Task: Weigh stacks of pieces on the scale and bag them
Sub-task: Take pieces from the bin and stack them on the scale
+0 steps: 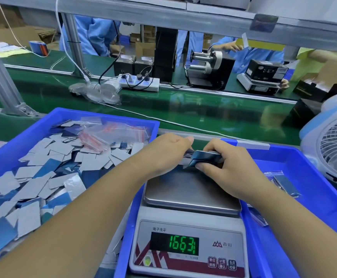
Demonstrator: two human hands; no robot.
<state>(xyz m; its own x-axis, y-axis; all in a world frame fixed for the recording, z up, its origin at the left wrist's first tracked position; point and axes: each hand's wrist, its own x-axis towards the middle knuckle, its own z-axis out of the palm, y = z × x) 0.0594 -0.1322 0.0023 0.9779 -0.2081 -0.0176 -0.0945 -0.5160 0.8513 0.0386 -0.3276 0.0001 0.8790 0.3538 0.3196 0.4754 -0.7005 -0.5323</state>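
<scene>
- The stack of pieces was held between both hands just above the far edge of the scale, over its steel pan.
- The right hand curled round the stack's right end, fingers over the top and thumb pressed against the near face.
- The left hand gripped the left end, its fingers folded under and its thumb pointing toward the right hand.
- Both forearms reached forward from the bottom corners and met over the pan.
- One scale stood between two blue trays: the left tray held a loose heap of pieces and some clear zip bags; the right tray held a few filled bags.
- The scale's green display showed 1663.
</scene>
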